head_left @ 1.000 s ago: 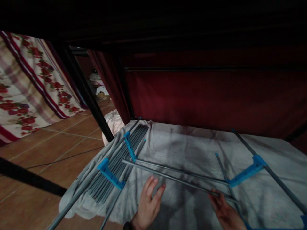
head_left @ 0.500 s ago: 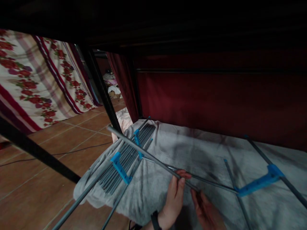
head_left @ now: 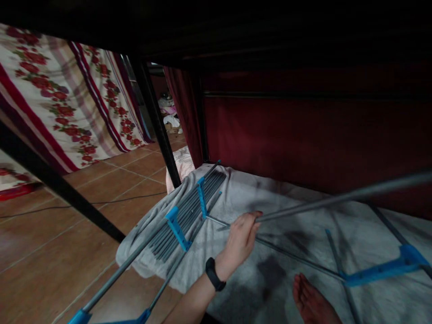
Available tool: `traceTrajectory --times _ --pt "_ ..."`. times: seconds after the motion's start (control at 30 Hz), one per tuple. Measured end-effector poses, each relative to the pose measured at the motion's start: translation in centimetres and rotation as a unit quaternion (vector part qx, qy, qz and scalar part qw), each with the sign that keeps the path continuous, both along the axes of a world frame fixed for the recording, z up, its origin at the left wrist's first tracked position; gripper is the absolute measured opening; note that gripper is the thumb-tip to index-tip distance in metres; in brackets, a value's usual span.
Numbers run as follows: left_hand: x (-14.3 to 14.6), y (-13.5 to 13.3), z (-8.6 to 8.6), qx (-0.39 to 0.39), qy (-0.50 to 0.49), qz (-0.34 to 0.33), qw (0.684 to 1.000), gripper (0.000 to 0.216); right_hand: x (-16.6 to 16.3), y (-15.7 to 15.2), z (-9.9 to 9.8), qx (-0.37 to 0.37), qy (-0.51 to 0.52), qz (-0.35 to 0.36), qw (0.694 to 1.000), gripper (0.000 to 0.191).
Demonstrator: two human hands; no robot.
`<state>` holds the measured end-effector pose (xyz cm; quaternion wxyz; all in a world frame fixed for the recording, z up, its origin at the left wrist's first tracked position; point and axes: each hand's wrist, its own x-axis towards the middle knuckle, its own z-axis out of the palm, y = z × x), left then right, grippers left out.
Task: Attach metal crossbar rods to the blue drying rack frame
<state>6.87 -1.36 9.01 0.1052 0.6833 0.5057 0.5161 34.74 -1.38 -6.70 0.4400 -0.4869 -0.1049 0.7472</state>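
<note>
A: State of the left hand [head_left: 241,236]?
B: Closed around a loose tube [head_left: 337,199], right of the tube bundle [head_left: 189,220]. The tube slants upward, away from the bundle.
A: Right hand [head_left: 313,299]?
B: Farther right of the bundle, fingers together, loosely extended. Contact with the gray blanket [head_left: 273,306] under the bundle is hard to confirm.
A: Blue bracket [head_left: 378,272]?
B: Far right of the bundle.

I've got left hand [head_left: 242,235] curled in a grip, forearm [head_left: 194,302] slanting inward; right hand [head_left: 315,300] lower, fingers [head_left: 301,288] together.
</note>
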Motion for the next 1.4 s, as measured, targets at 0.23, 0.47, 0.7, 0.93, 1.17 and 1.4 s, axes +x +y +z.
traceTrajectory --times 0.23,0.47,0.7,0.93,1.17,1.4 --pt "-1.3 -0.9 -2.7 -0.05 0.201 0.041 0.978 0.034 1.5 0.0 -3.3 0.025 -0.018 0.049 0.998 0.032" --pt "-2.9 -1.6 -6.6 -0.14 0.299 0.041 0.943 0.041 2.0 -0.9 -3.7 0.082 -0.058 0.028 0.995 0.039" --pt "-1.8 -1.2 -9.8 -0.189 0.366 -0.003 0.911 0.042 1.9 -1.2 -1.8 0.083 -0.057 -0.03 0.994 0.043" --pt "-0.5 -1.1 -11.8 -0.176 0.387 -0.022 0.905 0.043 2.7 -0.7 -2.2 0.067 -0.062 -0.059 0.994 0.033" --pt "-0.1 -0.7 -13.2 -0.19 0.387 -0.037 0.902 0.052 1.6 0.1 -0.4 0.11 -0.052 -0.109 0.987 0.037" --pt "-4.3 -0.4 -15.2 -0.201 0.416 0.017 0.887 0.064 0.7 0.6 0.5 0.133 -0.043 -0.188 0.972 0.035"
